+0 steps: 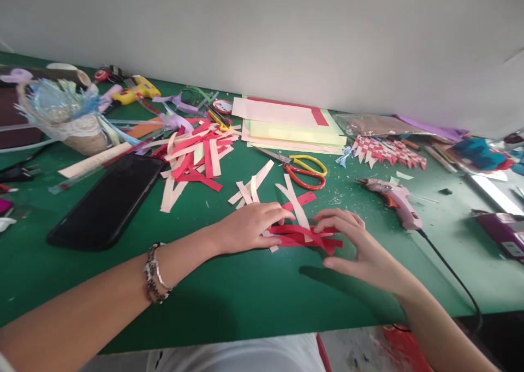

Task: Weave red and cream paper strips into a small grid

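Red and pale pink paper strips (295, 237) lie crossed over one another on the green table in front of me. My left hand (254, 227) rests on their left end, thumb and curled fingers closed around them and pinning them down. Its fingertips partly hide the strips there. At the right end, my right hand (352, 238) hovers low with thumb and fingers apart, the index fingertip at a red strip. One long pale strip (301, 214) slants across the red ones. Just behind lie scissors (305, 170) with yellow and red handles, and several loose pale strips (251, 186).
A heap of red and pale strips (200, 154) and a black phone (108, 203) lie left. Paper sheets (295, 132) are stacked at the back. A pink glue gun (395, 200) with a cord and a red-and-white woven paper piece (387, 153) lie right. The table's front edge is near me.
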{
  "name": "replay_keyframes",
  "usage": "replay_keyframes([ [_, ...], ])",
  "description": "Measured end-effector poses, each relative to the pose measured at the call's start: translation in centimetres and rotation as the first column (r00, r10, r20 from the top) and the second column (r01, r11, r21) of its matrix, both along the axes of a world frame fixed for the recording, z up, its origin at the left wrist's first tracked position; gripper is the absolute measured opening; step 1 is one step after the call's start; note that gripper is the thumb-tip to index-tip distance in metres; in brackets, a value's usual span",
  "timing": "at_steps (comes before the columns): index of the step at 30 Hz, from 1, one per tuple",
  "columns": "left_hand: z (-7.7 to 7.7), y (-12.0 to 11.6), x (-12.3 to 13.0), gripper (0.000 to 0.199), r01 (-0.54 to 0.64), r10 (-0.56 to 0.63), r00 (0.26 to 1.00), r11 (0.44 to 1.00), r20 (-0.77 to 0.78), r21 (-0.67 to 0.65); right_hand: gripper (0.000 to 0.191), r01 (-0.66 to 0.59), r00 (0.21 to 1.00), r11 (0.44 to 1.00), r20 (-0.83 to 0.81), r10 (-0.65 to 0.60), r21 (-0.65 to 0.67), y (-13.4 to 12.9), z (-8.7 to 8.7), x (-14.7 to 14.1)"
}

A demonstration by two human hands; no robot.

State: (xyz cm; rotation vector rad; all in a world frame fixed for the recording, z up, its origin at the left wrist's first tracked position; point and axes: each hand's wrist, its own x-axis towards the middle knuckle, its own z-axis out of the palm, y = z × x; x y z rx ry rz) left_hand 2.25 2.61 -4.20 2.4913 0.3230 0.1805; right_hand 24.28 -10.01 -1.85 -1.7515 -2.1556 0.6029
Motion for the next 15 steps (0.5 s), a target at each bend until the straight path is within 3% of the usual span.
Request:
replay_keyframes([
  [4,0.0,0.0,0.0,0.031,0.002,-0.002,1.0,1.0,-0.005,-0.001,0.015,0.15,0.988,0.988,0.02,-0.15,0.022,0.5,0.2,-0.3],
  [15,0.0,0.0,-0.1,0.032,0.004,-0.004,1.0,1.0,-0.007,-0.006,0.013,0.085,0.982,0.996,0.167,-0.086,0.014,1.4,0.6,-1.2],
])
